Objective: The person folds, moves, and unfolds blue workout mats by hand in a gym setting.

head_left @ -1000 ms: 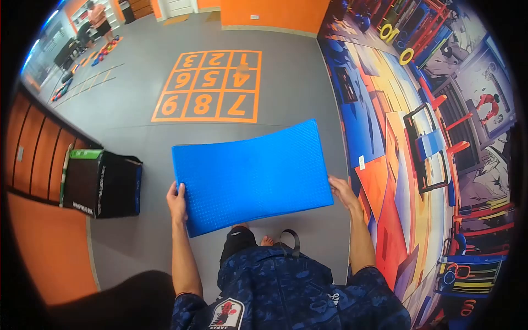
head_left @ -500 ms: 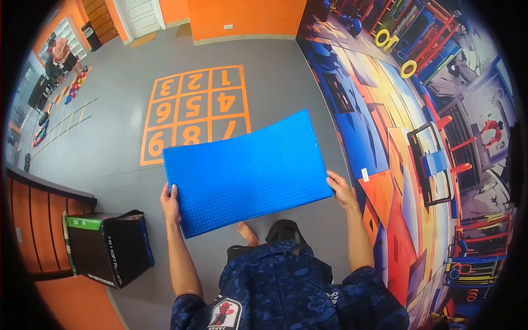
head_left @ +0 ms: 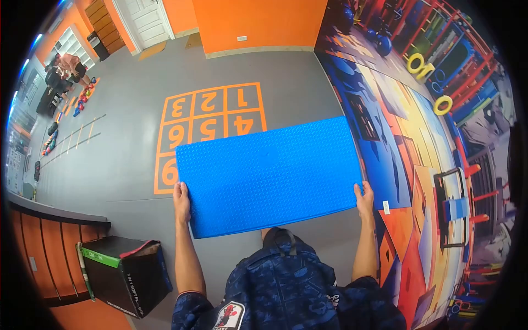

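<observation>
A blue textured mat (head_left: pixel 269 176) is held up in front of my body, nearly flat, with its right end a little higher. My left hand (head_left: pixel 182 202) grips its left edge near the lower corner, the thumb on top. On the opposite side, my right hand (head_left: pixel 363 199) holds the right edge, thumb on the upper face and the other fingers around the edge. The mat hides part of the orange number grid (head_left: pixel 191 118) on the floor beyond it.
A black box with a green strip (head_left: pixel 132 275) stands at the lower left, beside a slatted orange barrier (head_left: pixel 49 247). Along the right runs a colourful mural wall (head_left: pixel 396 137). Two people (head_left: pixel 69 69) are far off at the upper left, near coloured weights.
The mat and both hands have shifted right in view, and the mat looks flatter, less bowed. The room has also shifted right and down in view. My bare foot is now mostly hidden.
</observation>
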Demonstrator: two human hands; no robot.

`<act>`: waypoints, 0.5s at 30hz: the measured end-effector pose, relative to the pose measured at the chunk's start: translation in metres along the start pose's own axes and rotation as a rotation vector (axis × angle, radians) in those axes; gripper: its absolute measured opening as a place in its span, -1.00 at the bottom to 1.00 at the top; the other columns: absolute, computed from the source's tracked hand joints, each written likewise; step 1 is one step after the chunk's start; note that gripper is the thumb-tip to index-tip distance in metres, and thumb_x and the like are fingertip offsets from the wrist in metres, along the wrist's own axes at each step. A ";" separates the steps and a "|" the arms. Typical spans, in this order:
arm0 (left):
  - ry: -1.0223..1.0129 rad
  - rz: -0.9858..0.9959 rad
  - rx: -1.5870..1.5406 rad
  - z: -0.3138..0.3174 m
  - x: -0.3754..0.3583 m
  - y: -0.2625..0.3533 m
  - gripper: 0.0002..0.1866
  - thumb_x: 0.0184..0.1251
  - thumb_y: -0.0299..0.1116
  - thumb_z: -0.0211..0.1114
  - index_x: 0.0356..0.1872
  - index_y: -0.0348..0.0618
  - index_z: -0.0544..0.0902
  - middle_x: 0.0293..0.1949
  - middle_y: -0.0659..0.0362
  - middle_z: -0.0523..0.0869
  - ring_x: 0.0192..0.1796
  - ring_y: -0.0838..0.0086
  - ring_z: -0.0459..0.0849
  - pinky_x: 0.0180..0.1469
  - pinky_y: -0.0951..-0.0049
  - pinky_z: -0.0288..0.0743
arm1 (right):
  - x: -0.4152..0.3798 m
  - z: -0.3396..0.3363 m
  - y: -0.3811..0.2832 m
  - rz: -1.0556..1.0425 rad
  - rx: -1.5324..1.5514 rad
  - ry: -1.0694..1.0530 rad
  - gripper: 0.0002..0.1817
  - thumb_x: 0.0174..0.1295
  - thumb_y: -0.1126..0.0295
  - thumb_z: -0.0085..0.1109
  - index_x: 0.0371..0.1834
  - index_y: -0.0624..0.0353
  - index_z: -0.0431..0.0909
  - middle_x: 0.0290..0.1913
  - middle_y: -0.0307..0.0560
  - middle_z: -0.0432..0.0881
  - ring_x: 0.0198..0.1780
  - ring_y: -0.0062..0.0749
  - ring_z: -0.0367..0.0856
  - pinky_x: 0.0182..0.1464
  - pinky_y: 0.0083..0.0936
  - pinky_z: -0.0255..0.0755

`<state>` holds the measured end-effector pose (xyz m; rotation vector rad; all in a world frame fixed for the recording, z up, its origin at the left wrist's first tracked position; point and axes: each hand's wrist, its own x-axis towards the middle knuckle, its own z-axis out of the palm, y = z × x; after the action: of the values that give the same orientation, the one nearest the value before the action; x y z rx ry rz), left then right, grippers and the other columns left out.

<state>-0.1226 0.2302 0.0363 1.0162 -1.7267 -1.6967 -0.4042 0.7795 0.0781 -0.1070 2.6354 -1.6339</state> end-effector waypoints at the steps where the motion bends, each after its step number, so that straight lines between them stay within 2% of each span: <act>1: 0.010 -0.013 -0.005 0.004 0.017 0.007 -0.72 0.65 -0.15 -0.01 -0.06 -0.15 0.52 -0.29 0.33 0.48 -0.21 0.66 0.39 -0.14 0.52 0.34 | 0.015 0.009 -0.002 0.010 -0.031 -0.021 -0.75 0.38 0.31 0.25 -0.05 0.27 0.55 -0.21 -0.22 0.55 -0.15 -0.59 0.46 -0.10 -0.55 0.35; 3: 0.026 -0.015 -0.037 0.025 0.059 0.029 -0.71 0.65 -0.13 -0.01 -0.07 -0.14 0.52 -0.30 0.33 0.48 -0.22 0.67 0.39 -0.15 0.53 0.33 | 0.056 0.021 -0.017 0.004 -0.091 -0.047 -0.76 0.38 0.31 0.25 -0.06 0.25 0.56 -0.24 -0.24 0.53 -0.17 -0.60 0.43 -0.12 -0.56 0.33; 6: 0.027 -0.022 -0.158 0.060 0.100 0.057 -0.72 0.63 -0.13 0.03 -0.07 -0.14 0.53 -0.31 0.34 0.49 -0.24 0.66 0.39 -0.17 0.53 0.34 | 0.104 0.041 -0.034 0.014 0.034 -0.057 -0.77 0.38 0.31 0.25 -0.07 0.24 0.58 -0.24 -0.24 0.55 -0.16 -0.60 0.45 -0.09 -0.59 0.32; 9: -0.055 0.004 -0.103 0.084 0.132 0.080 -0.79 0.56 -0.24 0.16 -0.04 -0.17 0.54 -0.26 0.30 0.58 -0.20 0.62 0.49 -0.12 0.52 0.41 | 0.142 0.065 -0.044 -0.017 0.237 -0.018 -0.80 0.36 0.33 0.28 -0.11 0.23 0.60 -0.31 -0.33 0.54 -0.26 -0.64 0.42 -0.18 -0.56 0.32; 12: -0.089 -0.038 -0.098 0.115 0.157 0.093 -0.79 0.45 -0.37 0.28 -0.01 -0.21 0.55 -0.17 0.22 0.66 -0.14 0.57 0.58 -0.06 0.51 0.47 | 0.176 0.083 -0.040 -0.019 0.225 0.020 -0.77 0.33 0.37 0.31 -0.05 0.24 0.61 -0.27 -0.32 0.58 -0.24 -0.65 0.46 -0.17 -0.59 0.35; 15: -0.039 -0.015 -0.141 0.135 0.201 0.077 -0.75 0.38 -0.45 0.33 0.02 -0.24 0.56 -0.12 0.16 0.70 -0.11 0.54 0.63 -0.02 0.49 0.50 | 0.205 0.101 -0.041 0.053 0.206 0.040 -0.73 0.31 0.40 0.34 0.01 0.25 0.62 -0.22 -0.29 0.62 -0.20 -0.65 0.50 -0.13 -0.60 0.38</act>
<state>-0.3605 0.1470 0.0717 0.9405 -1.6008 -1.8312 -0.5999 0.6549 0.0710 0.0024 2.4557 -1.8957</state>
